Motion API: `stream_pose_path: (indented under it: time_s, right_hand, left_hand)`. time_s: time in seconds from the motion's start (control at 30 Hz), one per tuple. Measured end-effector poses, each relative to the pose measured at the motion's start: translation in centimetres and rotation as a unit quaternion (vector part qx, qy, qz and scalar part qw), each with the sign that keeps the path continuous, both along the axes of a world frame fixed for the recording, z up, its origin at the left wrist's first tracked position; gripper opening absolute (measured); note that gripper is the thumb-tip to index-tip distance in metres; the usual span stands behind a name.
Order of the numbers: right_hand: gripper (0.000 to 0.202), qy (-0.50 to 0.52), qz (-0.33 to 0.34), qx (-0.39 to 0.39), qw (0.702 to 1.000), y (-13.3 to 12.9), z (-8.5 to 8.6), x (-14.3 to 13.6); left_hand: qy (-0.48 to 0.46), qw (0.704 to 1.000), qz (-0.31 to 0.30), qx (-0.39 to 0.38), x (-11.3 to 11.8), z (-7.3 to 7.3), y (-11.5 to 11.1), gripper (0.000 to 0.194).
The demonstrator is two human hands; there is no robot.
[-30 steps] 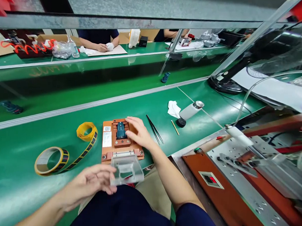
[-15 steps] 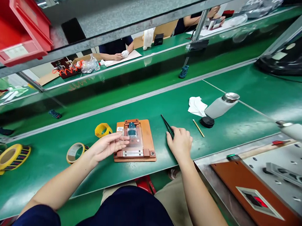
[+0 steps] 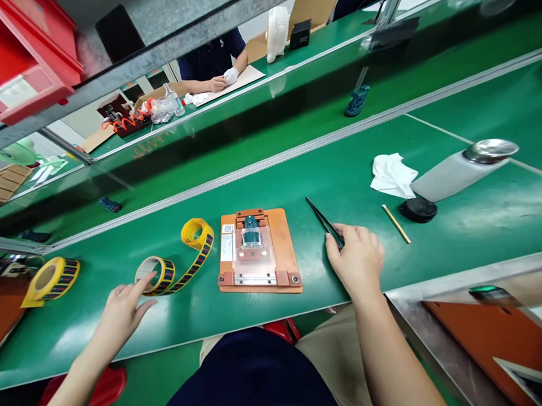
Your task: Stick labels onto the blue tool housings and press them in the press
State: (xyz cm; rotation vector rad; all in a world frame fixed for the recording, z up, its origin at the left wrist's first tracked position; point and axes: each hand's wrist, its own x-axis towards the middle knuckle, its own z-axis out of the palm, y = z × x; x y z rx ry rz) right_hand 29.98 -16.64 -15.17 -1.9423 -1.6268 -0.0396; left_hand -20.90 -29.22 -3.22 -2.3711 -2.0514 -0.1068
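My left hand [image 3: 125, 307] has its index finger stretched out and thumb apart, at the near rim of a yellow roll of labels [image 3: 168, 276]; whether the fingertip touches it I cannot tell. A strip of dark labels on yellow backing [image 3: 195, 262] runs from this roll to a loose coil. My right hand [image 3: 358, 260] rests on the bench with its fingers closed round black tweezers [image 3: 322, 216], tips pointing away to the left. Between the hands lies an orange-brown fixture [image 3: 289, 243] carrying a clear plate [image 3: 254, 263] and a dark blue part [image 3: 252, 223].
Another yellow label roll [image 3: 54, 280] stands far left. Rightward lie a thin yellow stick [image 3: 396, 223], a black round cap [image 3: 418, 209], a white wipe [image 3: 392, 174] and a white bottle with metal top [image 3: 456, 172]. Behind a clear partition, a co-worker [image 3: 214, 63] sits. A red bin [image 3: 30, 55] hangs upper left.
My left hand has moved left from over the fixture to the label roll. My right hand keeps the tweezers. The view has shifted, showing more of the label strip.
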Motion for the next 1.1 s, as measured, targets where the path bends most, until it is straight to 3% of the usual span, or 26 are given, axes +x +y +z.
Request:
stream_pose_path:
  time_s: [0.07,0.13,0.37,0.53,0.73,0.83,0.93,1.03,1.1]
  right_hand:
    - [0.034,0.005,0.0,-0.004,1.0,0.1,0.0,0.0]
    - [0.035,0.014,0.002,-0.006,1.0,0.1,0.0,0.0]
    - [0.033,0.044,0.0,0.009,0.999,-0.2,-0.3,0.2]
    - [0.029,0.04,0.003,0.001,0.999,-0.3,0.1,0.1]
    - [0.024,0.056,-0.016,-0.003,0.998,0.3,-0.2,0.3]
    - [0.021,0.14,-0.008,0.03,0.99,0.5,-0.1,0.8]
    - [0.022,0.329,-0.005,0.081,0.941,0.5,0.8,1.1]
    - [0.027,0.544,0.048,0.103,0.831,0.6,2.8,0.4]
    - [0.024,0.629,0.11,0.085,0.765,0.7,4.5,-0.8]
  left_hand:
    - [0.022,1.0,0.001,0.013,-0.3,-0.7,-0.2,0.044]
    - [0.011,1.0,-0.001,0.02,0.3,-0.7,1.1,0.044]
    - [-0.039,0.996,-0.069,0.028,7.4,0.1,10.9,0.038]
    - [-0.028,0.997,-0.065,-0.021,10.8,0.4,16.3,0.04]
    - [-0.056,0.992,-0.052,-0.102,12.7,0.6,20.3,0.044]
    - [-0.095,0.989,-0.04,-0.105,12.2,0.6,21.1,0.036]
    - [-0.157,0.983,-0.016,-0.092,10.6,1.1,20.4,0.036]
    - [-0.232,0.97,0.024,-0.073,8.4,1.7,18.4,0.048]
    - [-0.3,0.951,0.057,-0.054,7.2,2.0,16.6,0.056]
